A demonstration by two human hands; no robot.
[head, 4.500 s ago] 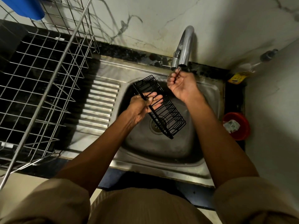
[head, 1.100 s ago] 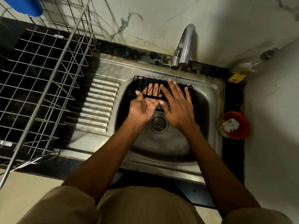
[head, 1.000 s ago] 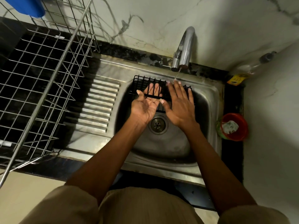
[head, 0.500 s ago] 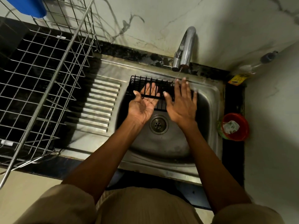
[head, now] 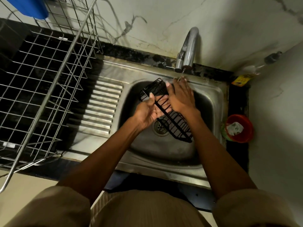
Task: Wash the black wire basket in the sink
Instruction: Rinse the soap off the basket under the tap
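Basket's turned. Half a sec ago the black wire basket [head: 165, 110] lay crosswise at the back of the sink [head: 218, 102], w/ both my palms flat on it. Now it runs diagonally thru the middle of the frame, one end up near the tap [head: 188, 49], the other low, just right of the drain [head: 160, 126].

My left hand [head: 147, 110] grips it from underneath: thumb over the long top rail, fingers showing thru the wires. My right hand [head: 180, 95] lies on top w/ fingers straight and together, pressing the upper part, fingertips right under the thin stream from the tap.

What that means, I reckon: I've finished w/ the flat face and am bringing another side under the water, so washing is mid-way, not done. The lower end looks to be out of the stream, so it prob needs a pass too.

Far right of frame, a red bowl [head: 237, 128] sits on the counter beside the sink; the steel dish rack [head: 45, 89] fills the left side.
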